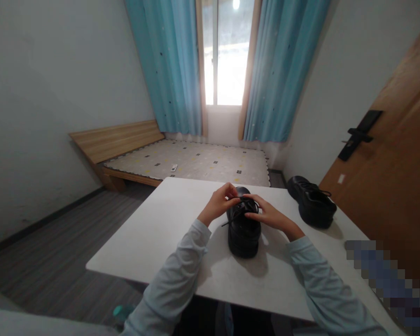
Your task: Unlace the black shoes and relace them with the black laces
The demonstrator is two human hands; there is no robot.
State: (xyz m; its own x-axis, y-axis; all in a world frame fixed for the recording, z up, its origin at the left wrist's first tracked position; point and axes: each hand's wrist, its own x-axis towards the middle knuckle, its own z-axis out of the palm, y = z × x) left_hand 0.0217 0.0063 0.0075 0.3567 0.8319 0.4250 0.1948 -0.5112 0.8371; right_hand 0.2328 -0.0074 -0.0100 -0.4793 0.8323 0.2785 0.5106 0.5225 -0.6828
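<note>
A black lace-up shoe (244,238) stands on the white table (143,233), its heel toward me and its toe pointing away. At the shoe's upper left, my left hand (221,200) has its thumb and index finger pinched together at the laces. My right hand (266,212) lies along the right side of the shoe, thumb and fingers apart, touching the laces and the upper. A loose lace end hangs out to the left of the shoe. The other black shoe (313,203) rests near the table's right edge, its laces on top.
Beyond the table is a bed (196,161) with a patterned mattress and a small white object (174,168) on it. A wooden door (388,154) stands close on the right. A pixelated patch covers the table's right corner. Something teal (123,311) is low at the left.
</note>
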